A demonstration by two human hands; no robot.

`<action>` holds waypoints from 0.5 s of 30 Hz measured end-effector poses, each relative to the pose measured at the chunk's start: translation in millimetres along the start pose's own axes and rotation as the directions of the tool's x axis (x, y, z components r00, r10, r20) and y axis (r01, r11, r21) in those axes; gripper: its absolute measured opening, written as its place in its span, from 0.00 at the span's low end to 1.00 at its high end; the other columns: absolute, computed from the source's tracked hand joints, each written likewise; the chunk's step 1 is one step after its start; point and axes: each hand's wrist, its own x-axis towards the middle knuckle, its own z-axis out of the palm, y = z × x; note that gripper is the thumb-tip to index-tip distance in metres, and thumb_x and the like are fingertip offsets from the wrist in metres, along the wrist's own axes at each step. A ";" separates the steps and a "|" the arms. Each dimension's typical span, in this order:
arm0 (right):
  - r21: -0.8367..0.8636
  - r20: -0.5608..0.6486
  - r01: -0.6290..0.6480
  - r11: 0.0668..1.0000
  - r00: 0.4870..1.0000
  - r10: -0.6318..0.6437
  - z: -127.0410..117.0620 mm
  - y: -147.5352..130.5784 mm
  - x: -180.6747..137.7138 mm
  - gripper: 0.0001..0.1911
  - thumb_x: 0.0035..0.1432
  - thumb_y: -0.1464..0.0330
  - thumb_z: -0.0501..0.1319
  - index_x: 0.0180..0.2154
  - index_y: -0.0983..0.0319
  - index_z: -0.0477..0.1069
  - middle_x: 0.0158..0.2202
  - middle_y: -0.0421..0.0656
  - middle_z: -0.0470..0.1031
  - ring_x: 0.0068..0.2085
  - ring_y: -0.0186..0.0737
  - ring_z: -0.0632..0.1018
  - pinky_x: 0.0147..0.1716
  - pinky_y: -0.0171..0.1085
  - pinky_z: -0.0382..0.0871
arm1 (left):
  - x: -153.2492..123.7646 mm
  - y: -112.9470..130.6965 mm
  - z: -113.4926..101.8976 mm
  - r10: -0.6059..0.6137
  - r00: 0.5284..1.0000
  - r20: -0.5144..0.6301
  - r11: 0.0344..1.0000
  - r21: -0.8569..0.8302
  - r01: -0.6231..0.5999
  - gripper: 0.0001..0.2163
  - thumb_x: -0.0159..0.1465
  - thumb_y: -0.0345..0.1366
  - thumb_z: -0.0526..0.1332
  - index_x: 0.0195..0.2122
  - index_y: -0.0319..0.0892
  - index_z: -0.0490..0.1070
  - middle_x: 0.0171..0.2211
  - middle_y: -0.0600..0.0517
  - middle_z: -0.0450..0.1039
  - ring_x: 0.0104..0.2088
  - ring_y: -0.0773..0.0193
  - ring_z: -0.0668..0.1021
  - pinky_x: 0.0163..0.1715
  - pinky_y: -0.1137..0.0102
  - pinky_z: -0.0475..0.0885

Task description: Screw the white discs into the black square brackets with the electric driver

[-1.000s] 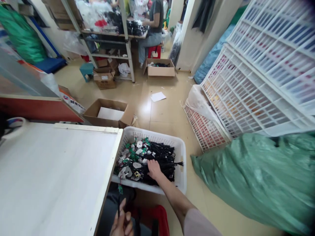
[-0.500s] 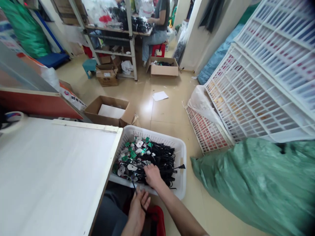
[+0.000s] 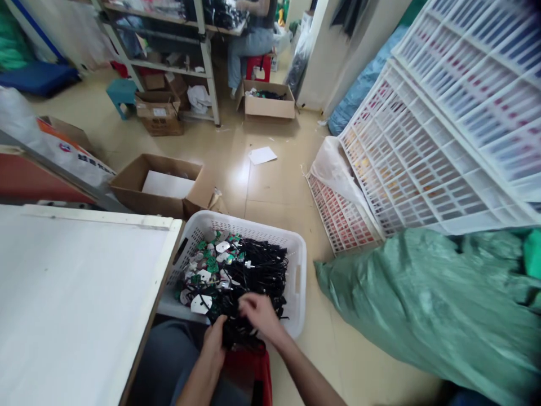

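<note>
A white plastic basket [image 3: 298, 265] stands on the floor beside the white table [image 3: 76, 304]. It holds a tangle of black cables [image 3: 257, 270] with white and green tags. My right hand [image 3: 258, 314] is closed over a bunch of black cables at the basket's near rim. My left hand [image 3: 214, 344] grips the same bunch from the left, fingers wrapped round it. The bunch is lifted slightly above the rim, over a red stool [image 3: 249, 369] between my legs.
An open cardboard box [image 3: 158, 186] sits behind the basket. White lattice crates [image 3: 426, 146] lean at the right, above a large green sack [image 3: 426, 304]. Far back, a seated person [image 3: 249, 39] works at a shelf table, with more boxes [image 3: 266, 104] on the floor.
My right hand pulled back from the middle of the basket to its near rim with a bunch of cables. My left hand rose and took hold of the bunch. The view tilted down and right.
</note>
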 end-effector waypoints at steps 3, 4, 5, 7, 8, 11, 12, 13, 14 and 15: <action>0.000 -0.027 -0.080 0.997 0.996 0.080 -23.9 11.7 48.1 0.16 0.65 0.62 0.52 0.46 0.63 0.73 0.44 0.48 0.77 0.47 0.47 0.76 0.46 0.41 0.68 | -5.3 1.2 -3.9 -0.018 0.998 -0.052 1.000 0.018 0.019 0.03 0.55 0.25 0.60 0.28 0.37 0.71 0.18 0.52 0.73 0.20 0.61 0.77 0.23 0.70 0.73; -0.002 -0.009 -0.109 0.994 0.994 0.109 -25.9 13.7 64.6 0.16 0.65 0.61 0.53 0.43 0.64 0.73 0.42 0.48 0.77 0.45 0.47 0.77 0.45 0.42 0.69 | -8.7 3.4 -5.1 -0.026 0.998 -0.051 0.999 0.022 0.028 0.03 0.55 0.25 0.60 0.27 0.36 0.71 0.18 0.51 0.73 0.20 0.60 0.77 0.23 0.69 0.74; -0.001 0.010 -0.136 0.991 0.991 0.136 -24.8 14.3 80.2 0.15 0.65 0.61 0.54 0.42 0.65 0.73 0.41 0.48 0.77 0.43 0.45 0.77 0.44 0.43 0.71 | -12.4 6.1 -6.2 -0.034 0.998 -0.045 0.999 0.024 0.035 0.03 0.54 0.25 0.60 0.26 0.36 0.71 0.18 0.51 0.73 0.20 0.60 0.77 0.23 0.69 0.74; 0.006 0.039 -0.176 0.984 0.984 0.176 -16.1 10.1 107.4 0.14 0.65 0.61 0.57 0.44 0.65 0.71 0.42 0.46 0.75 0.40 0.41 0.77 0.41 0.43 0.73 | -20.3 11.8 -7.9 -0.042 0.999 -0.024 0.999 0.024 0.043 0.03 0.54 0.25 0.59 0.25 0.36 0.70 0.17 0.51 0.73 0.19 0.60 0.77 0.22 0.69 0.74; 0.011 0.040 -0.183 0.983 0.982 0.183 -10.1 5.2 118.9 0.14 0.64 0.62 0.58 0.46 0.65 0.70 0.43 0.45 0.74 0.40 0.40 0.77 0.40 0.43 0.74 | -23.9 14.3 -8.4 -0.045 0.999 -0.012 0.999 0.023 0.045 0.03 0.53 0.25 0.60 0.25 0.36 0.71 0.17 0.51 0.73 0.19 0.60 0.77 0.22 0.68 0.74; 0.021 -0.018 -0.145 0.989 0.989 0.145 6.6 -19.3 145.9 0.16 0.64 0.63 0.59 0.49 0.64 0.68 0.47 0.46 0.72 0.42 0.41 0.77 0.40 0.44 0.75 | -31.6 19.7 -9.3 -0.053 0.998 0.017 0.998 0.023 0.053 0.03 0.52 0.26 0.60 0.27 0.37 0.72 0.18 0.50 0.74 0.20 0.59 0.78 0.21 0.69 0.73; 0.019 -0.053 -0.113 0.993 0.992 0.113 11.0 -29.4 152.0 0.16 0.64 0.63 0.59 0.49 0.64 0.68 0.48 0.47 0.72 0.43 0.42 0.77 0.41 0.45 0.74 | -32.9 20.9 -9.7 -0.053 0.998 0.022 0.998 0.023 0.053 0.03 0.52 0.26 0.60 0.28 0.37 0.72 0.18 0.50 0.74 0.20 0.59 0.78 0.21 0.69 0.73; 0.015 -0.090 -0.072 0.997 0.993 0.073 14.9 -39.5 156.4 0.15 0.65 0.63 0.57 0.50 0.63 0.68 0.49 0.47 0.72 0.45 0.42 0.76 0.43 0.45 0.74 | -33.7 21.9 -10.2 -0.055 0.998 0.028 0.998 0.024 0.054 0.04 0.53 0.26 0.60 0.29 0.37 0.73 0.19 0.50 0.75 0.20 0.60 0.77 0.20 0.70 0.72; 0.007 -0.120 -0.026 1.000 0.992 0.027 18.4 -48.8 158.8 0.14 0.66 0.63 0.56 0.50 0.62 0.69 0.50 0.46 0.73 0.46 0.41 0.76 0.46 0.44 0.72 | -34.1 22.8 -10.8 -0.058 0.998 0.034 0.998 0.025 0.057 0.05 0.53 0.27 0.60 0.31 0.37 0.73 0.19 0.50 0.75 0.20 0.60 0.77 0.19 0.71 0.71; -0.006 -0.139 0.020 1.000 0.990 -0.021 21.7 -56.7 159.3 0.14 0.66 0.63 0.54 0.50 0.60 0.69 0.50 0.45 0.73 0.48 0.40 0.75 0.48 0.42 0.71 | -34.3 23.7 -11.4 -0.062 0.997 0.040 0.998 0.026 0.061 0.05 0.54 0.27 0.60 0.32 0.37 0.73 0.19 0.50 0.76 0.20 0.60 0.77 0.19 0.71 0.71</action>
